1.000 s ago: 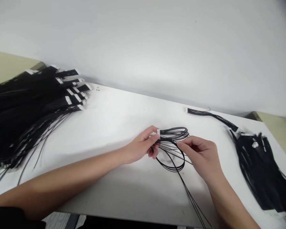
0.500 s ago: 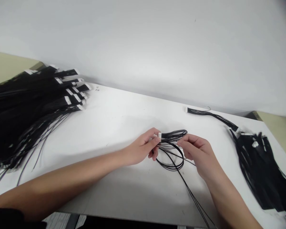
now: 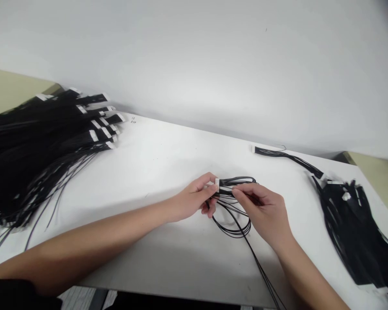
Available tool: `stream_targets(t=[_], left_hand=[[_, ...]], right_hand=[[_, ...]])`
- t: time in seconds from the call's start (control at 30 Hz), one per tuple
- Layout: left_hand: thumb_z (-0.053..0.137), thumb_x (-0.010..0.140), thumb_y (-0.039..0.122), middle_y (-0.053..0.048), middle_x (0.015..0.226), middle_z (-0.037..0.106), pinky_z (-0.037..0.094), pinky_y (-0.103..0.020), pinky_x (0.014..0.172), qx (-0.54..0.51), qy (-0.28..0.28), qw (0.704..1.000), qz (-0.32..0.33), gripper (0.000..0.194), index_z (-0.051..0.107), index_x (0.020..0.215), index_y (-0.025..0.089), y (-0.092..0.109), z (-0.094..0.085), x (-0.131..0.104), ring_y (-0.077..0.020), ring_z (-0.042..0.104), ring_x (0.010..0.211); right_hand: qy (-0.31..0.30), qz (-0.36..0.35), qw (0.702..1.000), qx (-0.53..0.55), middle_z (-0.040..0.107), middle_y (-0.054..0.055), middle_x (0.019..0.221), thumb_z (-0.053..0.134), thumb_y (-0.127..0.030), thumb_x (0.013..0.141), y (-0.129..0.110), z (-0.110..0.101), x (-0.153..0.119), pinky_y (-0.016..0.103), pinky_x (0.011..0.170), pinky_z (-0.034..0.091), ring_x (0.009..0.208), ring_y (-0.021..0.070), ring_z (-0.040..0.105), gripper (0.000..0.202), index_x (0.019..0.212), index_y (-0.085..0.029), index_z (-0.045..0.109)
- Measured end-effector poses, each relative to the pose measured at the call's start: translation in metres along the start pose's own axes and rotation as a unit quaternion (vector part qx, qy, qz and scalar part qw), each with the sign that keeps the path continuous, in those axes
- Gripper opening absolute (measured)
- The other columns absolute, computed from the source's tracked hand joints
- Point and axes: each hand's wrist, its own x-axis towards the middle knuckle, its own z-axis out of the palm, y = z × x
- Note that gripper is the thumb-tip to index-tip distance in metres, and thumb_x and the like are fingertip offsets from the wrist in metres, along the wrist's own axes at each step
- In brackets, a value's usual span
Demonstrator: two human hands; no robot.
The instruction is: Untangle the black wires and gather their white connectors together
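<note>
Between finger and thumb, my left hand pinches the white connector of a black wire harness. Its wires leave the connector to the right, and some bend into loops below my hands. My right hand is closed on a few of these black wires just right of the connector; its fingertips hide the exact spot. Loose wire ends trail down toward the table's front edge.
A large pile of black wire harnesses with white connectors lies at the left. Another stack of harnesses lies at the right, with a single harness behind it. A white wall closes the back of the white table.
My right hand has shifted left along the wires, closer to the connector, and parts the lower wires from the upper bunch. My left hand keeps its place on the connector.
</note>
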Motion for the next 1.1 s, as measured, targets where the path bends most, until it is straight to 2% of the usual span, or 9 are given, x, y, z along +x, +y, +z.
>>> stream_targets(t=[0.17, 0.37, 0.47, 0.57, 0.63, 0.7, 0.83, 0.93, 1.1], left_hand=[[0.049, 0.091, 0.045, 0.006, 0.067, 0.048, 0.033, -0.017, 0.049, -0.129, 0.033, 0.991, -0.022, 0.028, 0.032, 0.087, 0.024, 0.005, -0.006, 0.003, -0.0051, 0.048, 0.047], [0.044, 0.094, 0.043, 0.005, 0.067, 0.049, 0.029, -0.018, 0.047, -0.153, 0.011, 0.987, -0.045, 0.027, 0.027, 0.084, 0.023, 0.012, -0.009, 0.003, -0.0055, 0.044, 0.044], [0.043, 0.094, 0.043, 0.004, 0.07, 0.051, 0.024, -0.019, 0.045, -0.151, -0.011, 0.987, -0.063, 0.028, 0.025, 0.083, 0.023, 0.012, -0.01, 0.003, -0.005, 0.04, 0.041], [0.044, 0.093, 0.045, 0.004, 0.073, 0.053, 0.023, -0.02, 0.046, -0.157, -0.019, 0.985, -0.067, 0.029, 0.026, 0.084, 0.024, 0.011, -0.012, 0.003, -0.0041, 0.039, 0.04], [0.045, 0.093, 0.046, 0.005, 0.075, 0.052, 0.024, -0.021, 0.046, -0.174, -0.012, 0.983, -0.059, 0.029, 0.028, 0.084, 0.024, 0.01, -0.014, 0.003, -0.0037, 0.038, 0.04], [0.046, 0.092, 0.046, 0.005, 0.076, 0.052, 0.025, -0.021, 0.045, -0.19, -0.001, 0.981, -0.048, 0.029, 0.029, 0.084, 0.023, 0.009, -0.015, 0.003, -0.0033, 0.038, 0.039], [0.048, 0.092, 0.045, 0.006, 0.079, 0.054, 0.027, -0.021, 0.044, -0.192, 0.008, 0.981, -0.032, 0.028, 0.032, 0.085, 0.023, 0.01, -0.014, 0.002, -0.0032, 0.038, 0.039], [0.048, 0.092, 0.043, 0.005, 0.08, 0.056, 0.028, -0.02, 0.043, -0.182, -0.01, 0.983, -0.02, 0.026, 0.034, 0.086, 0.023, 0.01, -0.014, 0.001, -0.003, 0.04, 0.039], [0.045, 0.094, 0.041, 0.004, 0.08, 0.06, 0.028, -0.019, 0.042, -0.168, -0.059, 0.984, 0.0, 0.023, 0.036, 0.087, 0.021, 0.007, -0.014, 0.0, -0.0027, 0.042, 0.037]], right_hand=[[0.004, 0.036, 0.999, -0.01, 0.061, 0.001, 0.072, 0.068, -0.038, 0.079, 0.002, -0.016, 0.009, 0.024, 0.055, 0.045, 0.062, 0.012, 0.052, 0.026, 0.098, -0.02, 0.068], [-0.025, 0.091, 0.996, -0.006, 0.053, -0.001, 0.051, 0.063, -0.045, 0.081, 0.003, -0.009, 0.014, 0.022, 0.043, 0.033, 0.047, 0.009, 0.042, 0.031, 0.069, -0.016, 0.062], [0.03, 0.071, 0.997, -0.021, 0.055, 0.0, 0.054, 0.065, -0.042, 0.08, 0.003, -0.003, 0.013, 0.022, 0.047, 0.039, 0.05, 0.0104, 0.049, 0.028, 0.069, -0.016, 0.063], [0.081, 0.039, 0.996, 0.017, 0.058, -0.002, 0.058, 0.069, -0.036, 0.078, 0.006, 0.0, 0.012, 0.023, 0.054, 0.045, 0.054, 0.0116, 0.055, 0.021, 0.087, -0.019, 0.061], [0.098, 0.006, 0.991, 0.091, 0.062, -0.004, 0.062, 0.074, -0.03, 0.074, 0.01, 0.002, 0.01, 0.023, 0.054, 0.047, 0.054, 0.0117, 0.057, 0.038, 0.102, -0.023, 0.05], [0.097, -0.03, 0.986, 0.129, 0.062, -0.005, 0.065, 0.076, -0.026, 0.071, 0.015, 0.004, 0.008, 0.023, 0.053, 0.046, 0.054, 0.0111, 0.056, 0.044, 0.101, -0.025, 0.043], [-0.02, -0.044, 0.998, 0.04, 0.061, -0.002, 0.068, 0.068, -0.027, 0.08, 0.023, 0.01, 0.005, 0.021, 0.055, 0.046, 0.059, 0.0102, 0.054, 0.011, 0.082, -0.02, 0.059], [-0.124, -0.013, 0.992, 0.024, 0.065, 0.001, 0.071, 0.061, -0.031, 0.086, 0.023, 0.016, 0.004, 0.021, 0.057, 0.046, 0.063, 0.0118, 0.057, 0.014, 0.083, -0.02, 0.069], [-0.188, -0.017, 0.98, 0.061, 0.071, 0.002, 0.089, 0.061, -0.031, 0.087, 0.017, 0.02, 0.002, 0.023, 0.065, 0.047, 0.078, 0.0152, 0.063, 0.016, 0.096, -0.025, 0.072]])
